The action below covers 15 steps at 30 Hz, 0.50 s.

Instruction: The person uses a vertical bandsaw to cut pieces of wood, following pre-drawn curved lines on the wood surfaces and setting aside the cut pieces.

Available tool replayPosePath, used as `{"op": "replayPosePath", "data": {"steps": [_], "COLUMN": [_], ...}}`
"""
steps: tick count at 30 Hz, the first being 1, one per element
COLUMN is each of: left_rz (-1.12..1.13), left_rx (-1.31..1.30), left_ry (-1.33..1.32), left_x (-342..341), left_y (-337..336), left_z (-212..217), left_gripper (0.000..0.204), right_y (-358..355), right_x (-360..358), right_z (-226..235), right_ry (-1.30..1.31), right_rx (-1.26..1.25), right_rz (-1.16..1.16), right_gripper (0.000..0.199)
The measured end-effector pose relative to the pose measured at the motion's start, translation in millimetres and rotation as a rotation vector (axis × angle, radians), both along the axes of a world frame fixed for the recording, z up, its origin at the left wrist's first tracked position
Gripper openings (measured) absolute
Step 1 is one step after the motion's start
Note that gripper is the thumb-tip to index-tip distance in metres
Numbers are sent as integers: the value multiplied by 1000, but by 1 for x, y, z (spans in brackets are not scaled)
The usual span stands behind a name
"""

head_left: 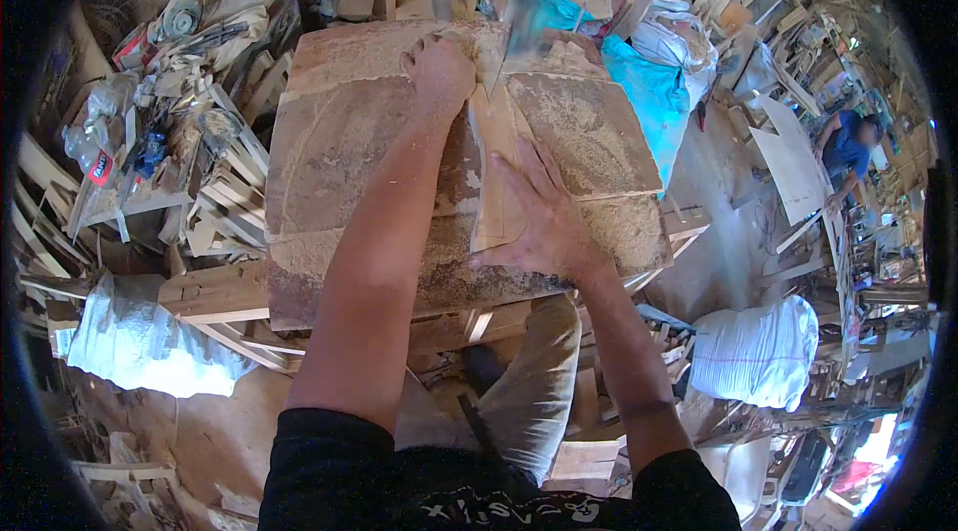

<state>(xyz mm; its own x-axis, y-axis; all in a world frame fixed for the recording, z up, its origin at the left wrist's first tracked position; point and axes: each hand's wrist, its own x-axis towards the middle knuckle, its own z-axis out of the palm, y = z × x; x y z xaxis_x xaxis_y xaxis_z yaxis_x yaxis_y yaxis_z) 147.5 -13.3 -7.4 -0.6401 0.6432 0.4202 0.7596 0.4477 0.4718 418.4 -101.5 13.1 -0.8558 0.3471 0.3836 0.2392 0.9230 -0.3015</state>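
A pale wooden board (493, 192) lies lengthwise on a sawdust-covered wooden worktable (329, 152). At its far end stands a thin upright saw blade (499, 72), blurred toward the top. My right hand (549, 222) grips the board's near part, thumb across the near end and fingers spread along its right side. Just left of the blade, my left hand (441, 70) rests on the far part of the table with its fingers curled. Whatever those fingers hold, if anything, is hidden.
Scrap wood (235, 197) is heaped at the left beside a plastic bottle (88, 154). A turquoise sheet (649, 97) hangs by the table's right edge. White sacks (755, 351) stand at the lower right. Another person (848, 147) is farther off at the right.
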Motion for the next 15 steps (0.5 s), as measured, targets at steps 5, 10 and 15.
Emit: {"op": "replayPosePath", "data": {"steps": [5,10,15], "left_rz": [18,25,-14], "left_rx": [-36,-77,-78], "left_ry": [10,35,-45], "left_x": [-9,-13,-9], "left_y": [3,6,5], "left_z": [-2,-5,2], "left_gripper": [42,45,43], "right_y": [0,0,2], "right_x": [-2,-3,-2], "right_z": [-1,-1,-2], "right_ry": [7,-5,-8], "right_rx": [-19,-31,-26], "right_rz": [1,-10,-27], "right_gripper": [127,128,128]}}
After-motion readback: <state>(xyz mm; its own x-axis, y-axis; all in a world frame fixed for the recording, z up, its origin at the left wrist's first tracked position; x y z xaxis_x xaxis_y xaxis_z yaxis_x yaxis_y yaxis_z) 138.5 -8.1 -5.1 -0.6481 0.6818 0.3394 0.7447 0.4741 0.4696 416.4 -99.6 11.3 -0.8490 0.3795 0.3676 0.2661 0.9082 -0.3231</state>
